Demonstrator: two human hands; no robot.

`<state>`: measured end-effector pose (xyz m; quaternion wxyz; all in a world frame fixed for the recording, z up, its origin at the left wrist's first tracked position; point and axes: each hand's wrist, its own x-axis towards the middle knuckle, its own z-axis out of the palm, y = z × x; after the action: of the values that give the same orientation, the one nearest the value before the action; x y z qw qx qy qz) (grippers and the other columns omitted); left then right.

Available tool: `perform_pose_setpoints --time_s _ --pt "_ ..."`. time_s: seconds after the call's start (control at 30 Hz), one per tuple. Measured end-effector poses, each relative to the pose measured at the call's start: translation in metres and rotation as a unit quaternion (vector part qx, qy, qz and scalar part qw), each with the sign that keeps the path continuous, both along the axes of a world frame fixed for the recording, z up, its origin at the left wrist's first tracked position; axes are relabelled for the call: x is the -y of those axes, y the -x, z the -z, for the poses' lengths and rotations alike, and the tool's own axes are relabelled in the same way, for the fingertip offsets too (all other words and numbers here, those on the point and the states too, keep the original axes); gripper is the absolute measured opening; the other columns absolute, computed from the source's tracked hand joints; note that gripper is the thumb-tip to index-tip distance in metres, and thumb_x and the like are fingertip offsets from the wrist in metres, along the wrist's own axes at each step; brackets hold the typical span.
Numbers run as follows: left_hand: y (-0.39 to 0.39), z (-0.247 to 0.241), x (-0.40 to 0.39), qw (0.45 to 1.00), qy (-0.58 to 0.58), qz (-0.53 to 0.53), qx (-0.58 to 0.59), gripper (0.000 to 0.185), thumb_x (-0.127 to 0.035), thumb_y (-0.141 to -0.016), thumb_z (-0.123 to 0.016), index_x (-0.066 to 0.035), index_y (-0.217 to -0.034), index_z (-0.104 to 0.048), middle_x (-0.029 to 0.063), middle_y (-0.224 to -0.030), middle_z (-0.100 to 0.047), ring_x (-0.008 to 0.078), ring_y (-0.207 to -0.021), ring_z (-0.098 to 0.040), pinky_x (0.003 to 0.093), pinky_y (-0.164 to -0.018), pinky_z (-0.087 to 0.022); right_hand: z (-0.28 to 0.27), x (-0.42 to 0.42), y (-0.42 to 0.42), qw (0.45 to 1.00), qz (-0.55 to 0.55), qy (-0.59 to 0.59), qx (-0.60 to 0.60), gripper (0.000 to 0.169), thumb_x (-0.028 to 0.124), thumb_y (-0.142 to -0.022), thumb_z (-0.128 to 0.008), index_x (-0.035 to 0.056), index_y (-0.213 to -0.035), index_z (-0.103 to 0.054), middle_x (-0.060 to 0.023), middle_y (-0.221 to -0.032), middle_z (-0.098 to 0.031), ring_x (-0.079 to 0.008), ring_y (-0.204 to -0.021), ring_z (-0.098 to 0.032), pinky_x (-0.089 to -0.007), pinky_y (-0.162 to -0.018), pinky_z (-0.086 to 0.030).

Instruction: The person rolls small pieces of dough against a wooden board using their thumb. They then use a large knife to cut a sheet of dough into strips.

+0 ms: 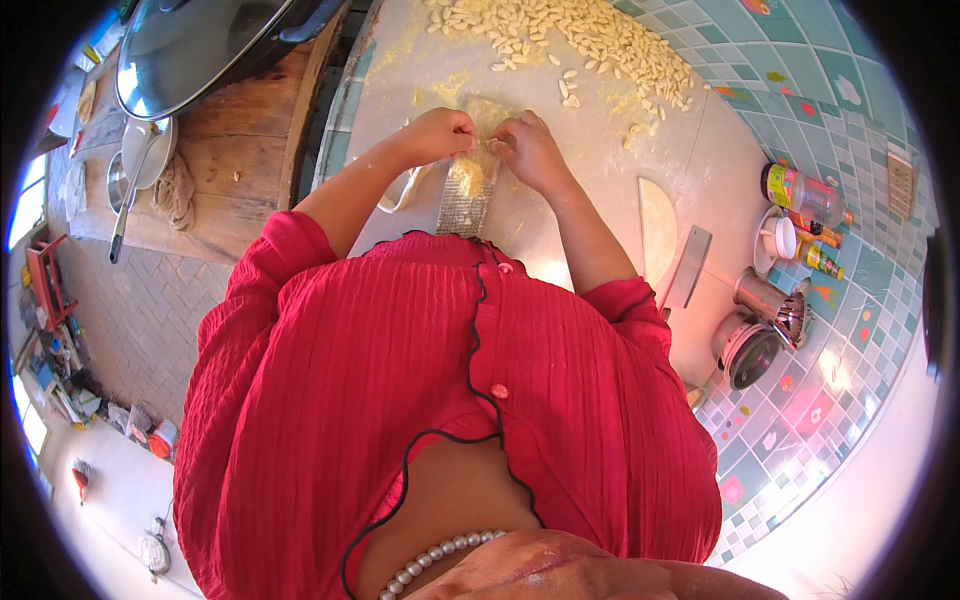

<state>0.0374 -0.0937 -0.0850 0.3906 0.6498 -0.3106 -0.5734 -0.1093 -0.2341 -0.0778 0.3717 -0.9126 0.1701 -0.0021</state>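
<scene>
My left hand [442, 139] and my right hand [529, 146] nearly meet over a narrow, ridged or woven strip [461, 214] lying on the counter. Between their pinched fingertips is a small pale piece of dough [485, 142], partly hidden by the fingers. Yellow flour or meal [469, 178] is heaped on the strip just below my hands. A pale band of dough [409, 191] curves on the counter beside my left forearm. Beyond my hands, many small shaped dough pieces [600, 37] are spread out, with a few lying apart from the pile.
To the right lie a half-round dough sheet [657, 225] and a cleaver blade [688, 266]. Bottles [814, 199], a white cup [778, 238] and a metal utensil holder [761, 292] line the tiled wall. At left, a large lidded pan [199, 56] stands on a wooden table [240, 161].
</scene>
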Motion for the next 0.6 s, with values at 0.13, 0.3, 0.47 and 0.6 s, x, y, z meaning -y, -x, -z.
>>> perform_pose_setpoints --time_s 0.13,0.3,0.47,0.6 --pt "0.0 -0.003 0.005 1.0 -0.011 0.015 -0.01 0.015 -0.015 -0.082 -0.058 -0.001 -0.087 -0.06 0.0024 -0.074 -0.059 0.009 -0.063 -0.052 0.024 -0.056 -0.044 0.005 0.005 0.008 0.999 -0.004 0.021 -0.035 0.019 0.016 -0.071 -0.067 0.0044 -0.086 -0.061 -0.0137 -0.09 -0.053 -0.0314 -0.091 -0.05 -0.0387 -0.081 -0.043" --pt "-0.001 0.001 0.009 1.0 -0.014 0.023 -0.013 0.015 -0.016 -0.083 -0.057 -0.002 -0.087 -0.06 0.0022 -0.074 -0.06 0.0092 -0.064 -0.053 0.0244 -0.057 -0.044 -0.001 0.003 0.007 0.998 0.016 0.058 -0.012 0.049 0.018 -0.07 -0.069 0.0048 -0.113 -0.052 -0.0174 -0.116 -0.045 -0.0341 -0.108 -0.044 -0.0391 -0.093 -0.038" --pt "-0.002 -0.002 0.012 0.999 -0.019 0.033 -0.008 0.015 -0.017 -0.083 -0.057 -0.002 -0.087 -0.059 0.0021 -0.073 -0.059 0.0093 -0.064 -0.053 0.0244 -0.056 -0.044 0.008 0.011 0.002 1.0 0.003 -0.01 -0.02 0.07 0.019 -0.069 -0.072 0.0045 -0.129 -0.039 -0.0196 -0.131 -0.036 -0.0353 -0.12 -0.036 -0.0388 -0.101 -0.033" --pt "-0.002 0.001 0.012 0.999 -0.017 0.038 -0.008 0.015 -0.017 -0.084 -0.057 -0.002 -0.086 -0.059 0.0017 -0.073 -0.059 0.0091 -0.064 -0.053 0.0241 -0.056 -0.044 0.015 0.015 -0.002 0.999 0.007 -0.023 0.028 0.065 0.019 -0.068 -0.074 0.0034 -0.123 -0.044 -0.0196 -0.123 -0.042 -0.0346 -0.115 -0.041 -0.038 -0.097 -0.036"
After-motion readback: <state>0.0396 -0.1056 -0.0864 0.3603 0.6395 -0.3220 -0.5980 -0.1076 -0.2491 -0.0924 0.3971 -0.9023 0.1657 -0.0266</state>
